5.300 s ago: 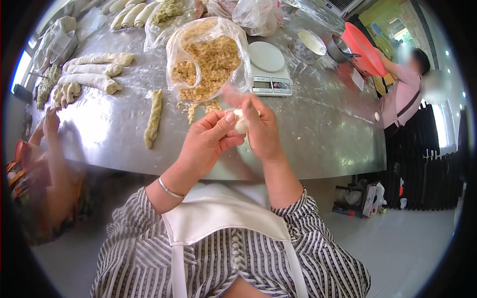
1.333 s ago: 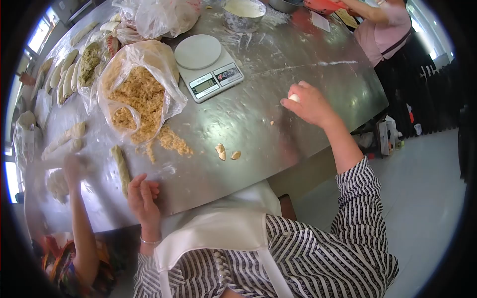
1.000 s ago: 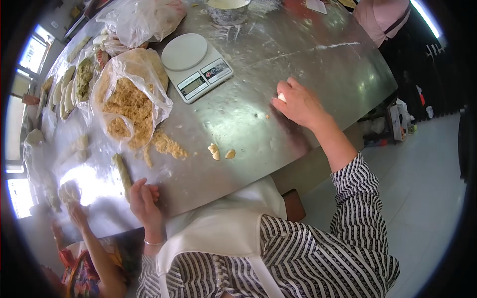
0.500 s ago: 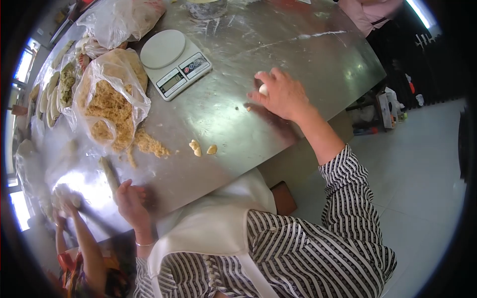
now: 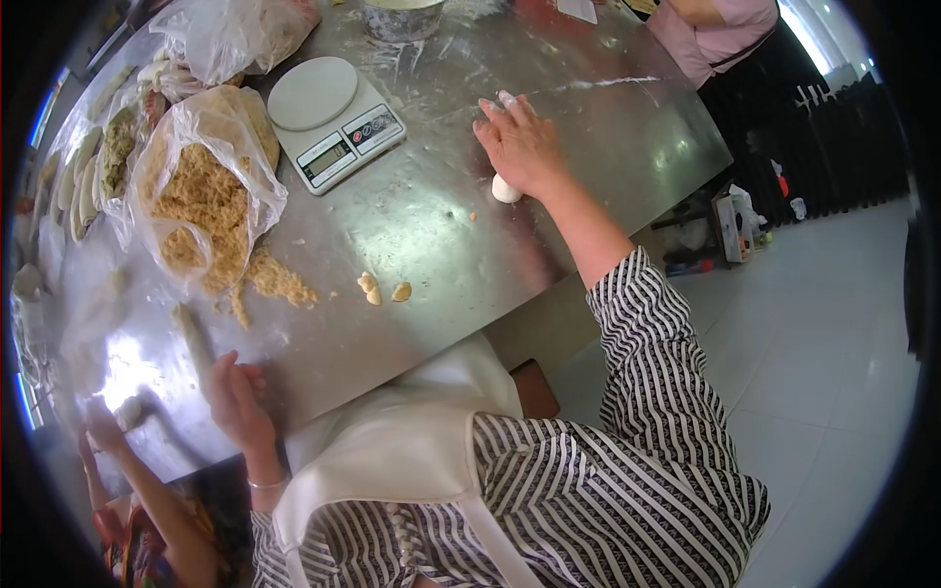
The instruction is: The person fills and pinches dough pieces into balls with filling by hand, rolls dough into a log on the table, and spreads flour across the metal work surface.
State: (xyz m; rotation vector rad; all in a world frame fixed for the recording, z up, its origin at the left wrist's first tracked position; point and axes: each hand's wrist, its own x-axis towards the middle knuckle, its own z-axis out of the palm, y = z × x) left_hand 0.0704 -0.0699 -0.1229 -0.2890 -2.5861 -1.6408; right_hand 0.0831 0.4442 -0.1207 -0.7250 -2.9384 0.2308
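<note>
A small white dough ball [image 5: 506, 189] sits on the metal table, under the heel of my right hand [image 5: 521, 147]. That hand reaches flat over the table with its fingers stretched out and apart, floury at the tips. My left hand [image 5: 240, 400] is at the table's near edge, fingers loosely bent and nothing in them. Just beyond it lies a long pale dough roll [image 5: 192, 338]. Several small yellowish dough pieces [image 5: 401, 292] lie between my two hands.
A kitchen scale [image 5: 338, 125] stands beside an open plastic bag of brown crumbly filling [image 5: 201, 201], some spilled out. Filled dough rolls [image 5: 88, 186] line the far left. Another person's hands [image 5: 103, 426] work at lower left; a person in pink [image 5: 701, 39] stands at upper right.
My right hand has gone from curling round the dough ball to stretching flat beyond it, the ball now under its heel. My left hand stays loosely bent. The view has shifted slightly.
</note>
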